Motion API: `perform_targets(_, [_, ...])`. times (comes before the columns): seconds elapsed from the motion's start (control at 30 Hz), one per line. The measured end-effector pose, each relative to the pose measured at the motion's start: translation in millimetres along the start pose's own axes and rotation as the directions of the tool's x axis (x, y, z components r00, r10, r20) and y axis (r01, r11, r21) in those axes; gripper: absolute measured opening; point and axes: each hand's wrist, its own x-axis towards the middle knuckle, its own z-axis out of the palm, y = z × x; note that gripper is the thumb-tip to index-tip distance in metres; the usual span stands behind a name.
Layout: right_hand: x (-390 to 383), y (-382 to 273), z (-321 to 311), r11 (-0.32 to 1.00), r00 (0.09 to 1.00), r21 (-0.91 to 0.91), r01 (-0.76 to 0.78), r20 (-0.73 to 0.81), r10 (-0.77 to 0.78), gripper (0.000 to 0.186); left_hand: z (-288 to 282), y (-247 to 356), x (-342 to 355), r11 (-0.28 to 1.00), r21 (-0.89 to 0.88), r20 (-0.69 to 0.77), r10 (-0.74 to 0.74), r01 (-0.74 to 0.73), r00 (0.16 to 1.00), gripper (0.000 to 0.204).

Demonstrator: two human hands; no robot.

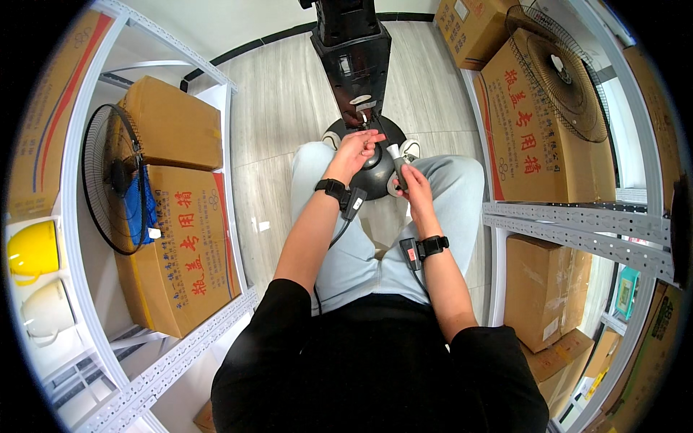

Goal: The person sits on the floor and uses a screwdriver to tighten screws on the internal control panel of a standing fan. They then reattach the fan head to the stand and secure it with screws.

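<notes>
Between my feet stands a glossy black column [351, 72] on a round black base [377, 182]. My left hand [355, 153] is close in front of the column's lower end, with its fingers bent and drawn together. Whatever it may pinch is too small to make out. In my right hand [416, 189] is a short grey-handled tool [400, 167] with a white end, pointing up and toward the column. The kind of tool does not show clearly. A thin dark strand [385, 128] runs down beside the column near the left fingertips.
White metal shelving [155, 375] flanks me on both sides, holding cardboard boxes [180, 242]. A black fan grille [115, 180] leans on the left boxes beside a blue cloth; another grille [559, 72] rests at right. Yellow [35, 252] and white mugs stand far left.
</notes>
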Motion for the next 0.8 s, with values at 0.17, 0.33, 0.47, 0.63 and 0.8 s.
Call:
perform_targets(0.17, [0,-3,-2,0.995,0.995,0.040,-0.088,0.053,0.086,0.041,0,0,-3,1.000,0.019,-0.006,0.007,-0.007,1.000,0.019])
perform_targets(0.33, [-2,4,3,0.995,0.998,-0.085,0.053,0.046,-0.049,0.042,-4,1,-5,0.999,0.044,-0.018,0.023,-0.022,1.000,0.017])
perform_targets(0.47, [1,4,1,0.999,0.999,-0.033,0.023,0.029,-0.023,0.041,-2,6,-11,0.998,0.057,-0.041,0.024,-0.022,0.999,0.017])
perform_targets(0.63, [2,-2,-2,0.990,0.991,0.081,-0.117,0.068,0.112,0.036,-2,10,-17,0.996,0.065,0.006,0.055,-0.055,0.998,0.018])
perform_targets(0.8, [-4,1,5,0.996,0.999,-0.075,0.041,0.035,-0.038,0.035,-2,9,-19,0.999,0.012,-0.004,0.046,-0.046,0.999,0.017])
